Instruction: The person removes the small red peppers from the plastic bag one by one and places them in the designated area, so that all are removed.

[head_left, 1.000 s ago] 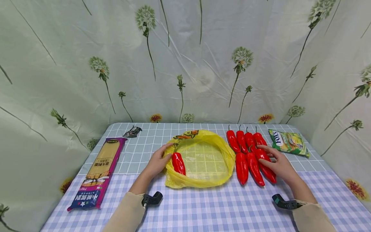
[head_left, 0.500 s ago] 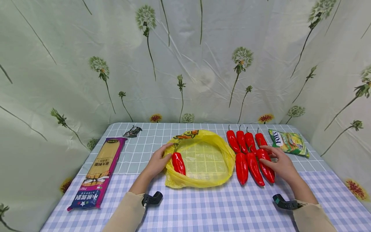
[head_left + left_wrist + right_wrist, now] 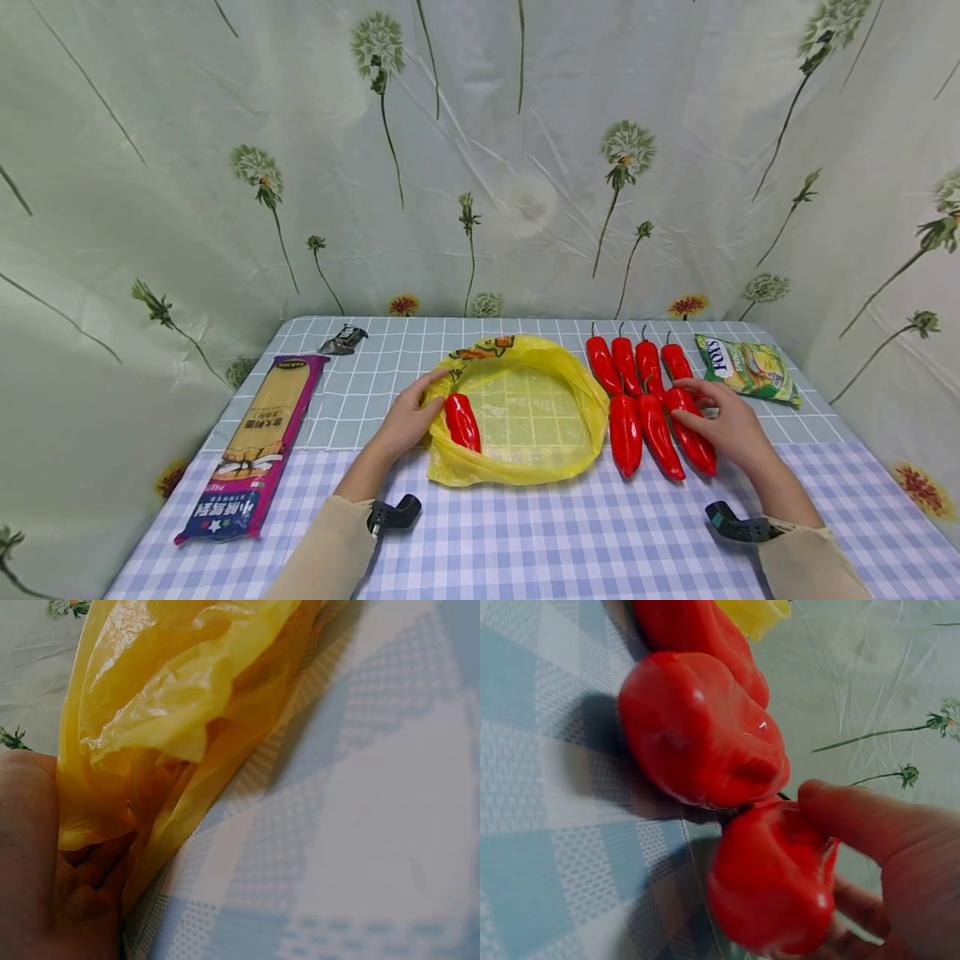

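Note:
My left hand (image 3: 409,419) grips the left edge of a yellow plastic bag (image 3: 517,476) that lies with its mouth spread wide. In the left wrist view, folds of the bag (image 3: 165,712) run between the thumb and the curled fingers. Inside the bag, at its left, lies one red chili pepper (image 3: 462,423). My right hand (image 3: 727,421) holds the rightmost front chili pepper (image 3: 690,433) between thumb and fingers. The right wrist view shows the thumb on top of this pepper (image 3: 769,889), with another chili pepper (image 3: 697,727) close beside it.
Two rows of chili peppers (image 3: 625,437) lie right of the bag. A green Fox's candy packet (image 3: 750,368) is behind the right hand. At left lie a long pasta packet (image 3: 255,450) and a small black wrapper (image 3: 344,340). A floral curtain (image 3: 480,167) stands behind the table.
The right hand and its pepper shift very slightly, and the back-row peppers near it move a little to the right. My left hand stays on the bag.

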{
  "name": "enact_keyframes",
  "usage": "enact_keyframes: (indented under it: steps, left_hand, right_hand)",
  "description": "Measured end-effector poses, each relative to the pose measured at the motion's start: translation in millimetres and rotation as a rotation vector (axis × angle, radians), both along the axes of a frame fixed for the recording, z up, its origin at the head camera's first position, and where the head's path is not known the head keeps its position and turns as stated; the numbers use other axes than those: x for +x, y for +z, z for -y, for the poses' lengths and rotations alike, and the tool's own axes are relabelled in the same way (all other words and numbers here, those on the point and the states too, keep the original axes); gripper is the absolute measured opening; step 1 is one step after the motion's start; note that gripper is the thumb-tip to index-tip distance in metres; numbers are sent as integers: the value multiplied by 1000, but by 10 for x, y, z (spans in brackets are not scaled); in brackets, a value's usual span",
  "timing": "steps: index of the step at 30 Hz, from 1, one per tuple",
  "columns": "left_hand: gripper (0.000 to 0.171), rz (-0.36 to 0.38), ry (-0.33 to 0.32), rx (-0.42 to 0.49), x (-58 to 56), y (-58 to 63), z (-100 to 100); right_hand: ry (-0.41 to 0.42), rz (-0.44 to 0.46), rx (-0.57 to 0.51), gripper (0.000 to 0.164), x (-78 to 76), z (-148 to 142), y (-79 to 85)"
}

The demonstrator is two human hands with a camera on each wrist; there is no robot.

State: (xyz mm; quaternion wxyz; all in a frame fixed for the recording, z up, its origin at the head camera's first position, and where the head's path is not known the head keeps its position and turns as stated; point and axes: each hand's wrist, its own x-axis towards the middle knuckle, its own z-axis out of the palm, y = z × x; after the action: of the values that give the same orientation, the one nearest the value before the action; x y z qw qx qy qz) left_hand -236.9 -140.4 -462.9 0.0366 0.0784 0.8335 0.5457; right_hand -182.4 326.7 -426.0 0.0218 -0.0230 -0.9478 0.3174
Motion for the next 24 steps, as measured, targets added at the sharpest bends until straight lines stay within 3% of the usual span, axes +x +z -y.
enact_keyframes:
  steps: [13, 24]
  left_hand:
    - [49, 4, -2, -9, -5, -6, 1]
    - [48, -6, -10, -2, 2, 0, 6]
  right_hand:
    - [51, 11, 82, 56, 10, -32, 41]
    - [36, 19, 149, 53, -10, -57, 19]
